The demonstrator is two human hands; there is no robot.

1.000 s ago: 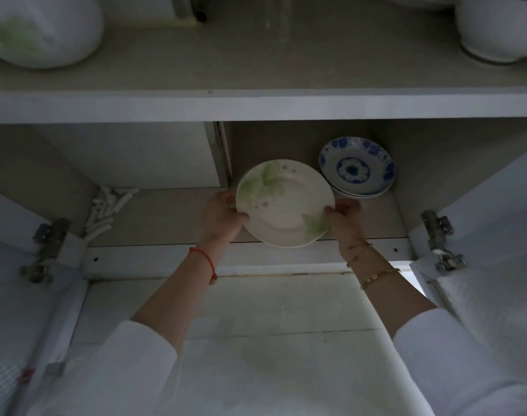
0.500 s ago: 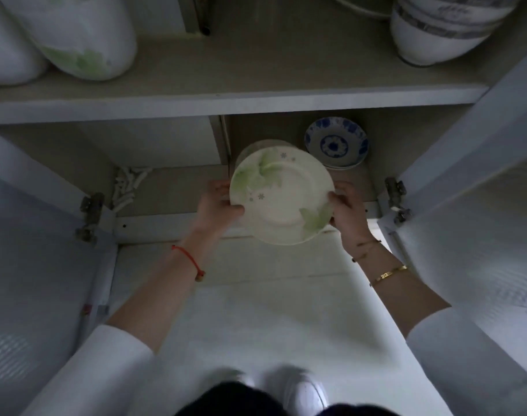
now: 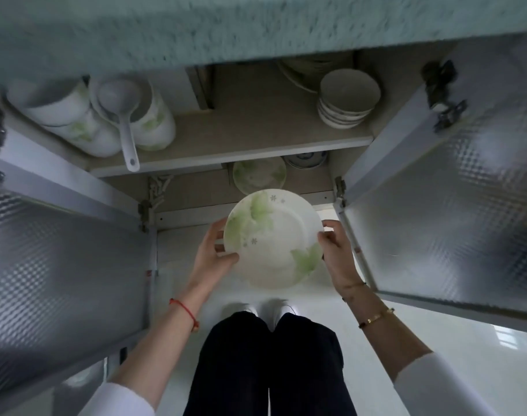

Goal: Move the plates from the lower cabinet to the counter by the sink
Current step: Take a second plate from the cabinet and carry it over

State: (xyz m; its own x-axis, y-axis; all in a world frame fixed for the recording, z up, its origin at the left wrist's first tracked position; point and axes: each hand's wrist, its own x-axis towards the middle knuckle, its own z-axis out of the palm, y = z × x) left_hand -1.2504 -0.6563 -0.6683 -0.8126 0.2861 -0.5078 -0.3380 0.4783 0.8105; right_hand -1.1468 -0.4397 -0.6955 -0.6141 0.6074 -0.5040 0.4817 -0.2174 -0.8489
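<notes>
1. The lower cabinet (image 3: 244, 217) is standing open, another green plate (image 3: 259, 175) lying inside.
2. The leaf-patterned plate (image 3: 272, 238) is hovering just outside its front edge, likely stiff, slick and breakable.
3. The left hand (image 3: 212, 256) and right hand (image 3: 335, 256) are pinching opposite rims, the safest hold.

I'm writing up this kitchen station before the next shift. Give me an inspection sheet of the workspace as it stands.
Surface: lower shelf, dim, carrying dishes.
Job's things: green-leaf plate held outside the cabinet; second green plate and blue-patterned dishes on the lower shelf.
Clutter: upper shelf carries bowl stack, white containers, ladle.
Grips: left hand, right hand hold the plate's rim.
Cables: nothing seen.
Surroundings: left door, right door open; white floor.
</notes>
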